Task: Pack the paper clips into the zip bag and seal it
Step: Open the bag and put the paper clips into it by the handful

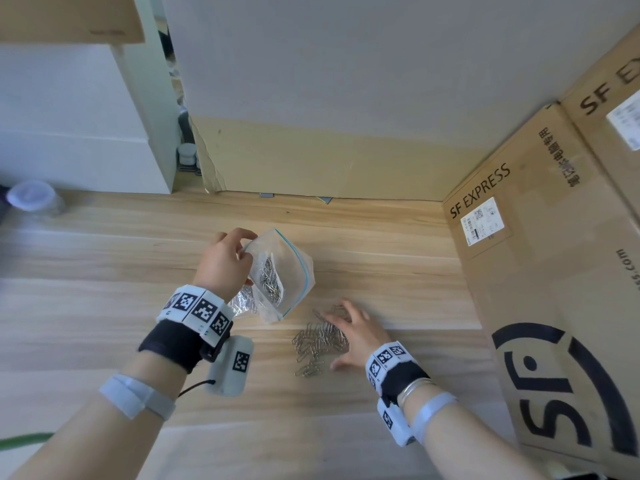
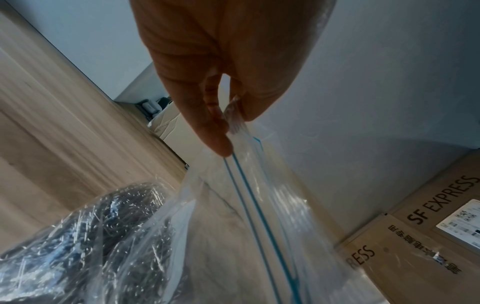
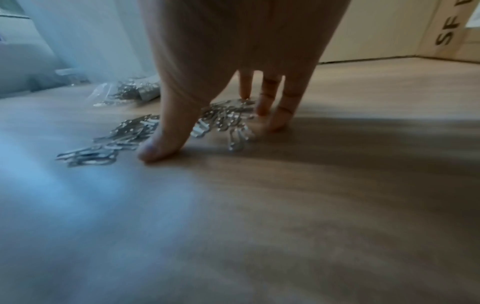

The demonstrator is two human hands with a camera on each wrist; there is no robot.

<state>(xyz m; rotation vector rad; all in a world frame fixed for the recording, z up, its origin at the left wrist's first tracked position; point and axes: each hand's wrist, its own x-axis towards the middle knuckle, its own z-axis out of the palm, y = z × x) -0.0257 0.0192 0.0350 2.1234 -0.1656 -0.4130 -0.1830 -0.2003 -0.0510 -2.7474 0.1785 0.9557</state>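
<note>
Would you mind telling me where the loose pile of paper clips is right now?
In the head view the loose paper clips lie on the wooden table, right of centre, under the right hand's spread fingers and just below the zip bag pinched by the left hand.

left hand [image 1: 225, 261] raised, pinching; right hand [image 1: 356, 336] spread, fingertips down

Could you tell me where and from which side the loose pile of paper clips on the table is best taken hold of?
Take the paper clips from above, fingers raking in from the far edge and thumb from the near edge, as the right hand is placed. They lie flat and spread on the table, so gathering them into a heap probably beats pinching single ones.
</note>
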